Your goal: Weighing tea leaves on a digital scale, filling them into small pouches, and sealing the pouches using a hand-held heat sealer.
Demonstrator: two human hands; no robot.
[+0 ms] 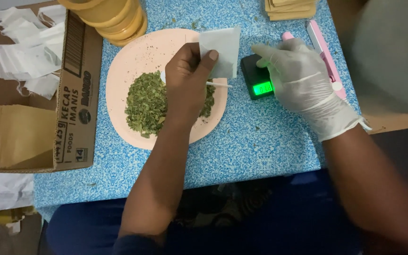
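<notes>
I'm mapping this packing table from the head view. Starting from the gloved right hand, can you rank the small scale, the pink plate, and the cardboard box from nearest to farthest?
From the right hand:
1. Small scale, under its fingers.
2. Pink plate, to the left, past the left hand.
3. Cardboard box, at the table's far left edge.

A small white paper sachet (pixel 223 51) is pinched upright over the pink plate's (pixel 133 56) dried green leaves (pixel 147 105).

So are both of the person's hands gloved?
No: only the right hand wears a white glove, resting on the small black scale, while the bare left hand holds a white paper sachet.
</notes>
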